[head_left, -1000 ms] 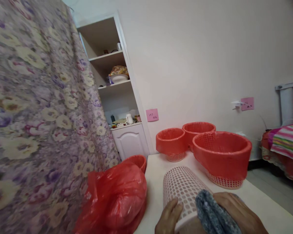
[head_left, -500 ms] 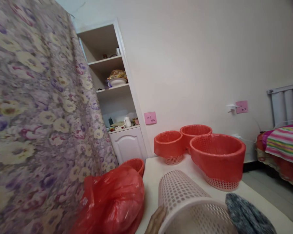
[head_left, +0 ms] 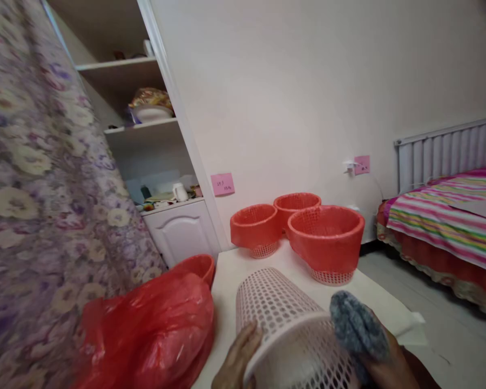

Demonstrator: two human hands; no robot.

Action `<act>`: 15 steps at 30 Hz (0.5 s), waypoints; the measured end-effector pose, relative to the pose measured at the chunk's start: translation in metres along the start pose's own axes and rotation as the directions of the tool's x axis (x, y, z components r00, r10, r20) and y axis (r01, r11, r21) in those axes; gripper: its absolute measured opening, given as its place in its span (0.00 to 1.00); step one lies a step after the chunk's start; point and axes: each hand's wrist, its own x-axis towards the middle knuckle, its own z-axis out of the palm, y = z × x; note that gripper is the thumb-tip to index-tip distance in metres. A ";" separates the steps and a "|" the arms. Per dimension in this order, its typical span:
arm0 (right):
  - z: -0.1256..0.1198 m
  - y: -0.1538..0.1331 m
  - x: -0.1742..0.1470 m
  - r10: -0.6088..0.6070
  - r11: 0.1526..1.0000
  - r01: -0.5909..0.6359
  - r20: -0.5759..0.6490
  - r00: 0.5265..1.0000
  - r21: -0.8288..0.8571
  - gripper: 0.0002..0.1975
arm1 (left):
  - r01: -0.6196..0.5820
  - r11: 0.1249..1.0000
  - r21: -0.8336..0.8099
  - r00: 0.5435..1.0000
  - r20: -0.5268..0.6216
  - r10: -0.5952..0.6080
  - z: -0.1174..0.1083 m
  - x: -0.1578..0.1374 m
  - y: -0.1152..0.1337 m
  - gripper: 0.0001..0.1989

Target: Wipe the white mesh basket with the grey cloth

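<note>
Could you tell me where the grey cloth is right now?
The grey cloth is low right in the head view, in the right hand, against the white mesh basket.

3 red-lined baskets (head_left: 326, 243), 1 pink basket (head_left: 283, 319), 1 cloth (head_left: 358, 332), 1 red bag (head_left: 154, 329).

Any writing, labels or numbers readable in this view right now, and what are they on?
Pink note on the wall beside the cupboard: two short lines of handwriting, too small and blurred to read.
Pink note on the wall by the socket: marks too small to read.
White mesh basket, held by the left hand and the right hand with a grey cloth: no text visible.
Red bag: no text visible.
</note>
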 end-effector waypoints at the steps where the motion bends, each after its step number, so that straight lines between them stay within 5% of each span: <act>1: -0.001 0.014 -0.012 0.141 0.990 -0.141 0.013 0.990 -0.003 0.16 | 0.037 0.999 -0.011 0.999 -0.034 -0.037 -0.002 -0.002 0.000 0.27; 3: 0.002 0.037 -0.035 0.463 0.886 -0.463 0.024 0.886 0.007 0.23 | 0.112 0.992 -0.051 0.989 -0.092 -0.117 -0.005 -0.005 0.003 0.25; 5: 0.007 0.051 -0.053 0.599 0.798 -0.600 0.042 0.800 0.054 0.30 | 0.158 0.980 -0.117 0.980 -0.104 -0.170 -0.006 -0.005 0.009 0.23; 7: 0.010 0.056 -0.063 0.619 0.771 -0.623 0.075 0.782 0.133 0.31 | 0.269 0.940 -0.211 0.947 -0.120 -0.298 -0.008 -0.002 0.015 0.21; 9: 0.009 0.057 -0.065 0.611 0.754 -0.620 0.116 0.783 0.216 0.28 | 0.445 0.824 -0.350 0.843 -0.147 -0.518 -0.012 0.005 0.020 0.19; 12: 0.003 0.057 -0.065 0.605 0.736 -0.621 0.148 0.782 0.270 0.26 | 0.627 0.543 -0.558 0.600 -0.098 -0.794 -0.021 0.017 0.024 0.23; 15: -0.003 0.060 -0.068 0.636 0.705 -0.638 0.121 0.762 0.310 0.27 | 0.626 0.375 -0.684 0.503 -0.014 -0.864 -0.032 0.028 0.025 0.24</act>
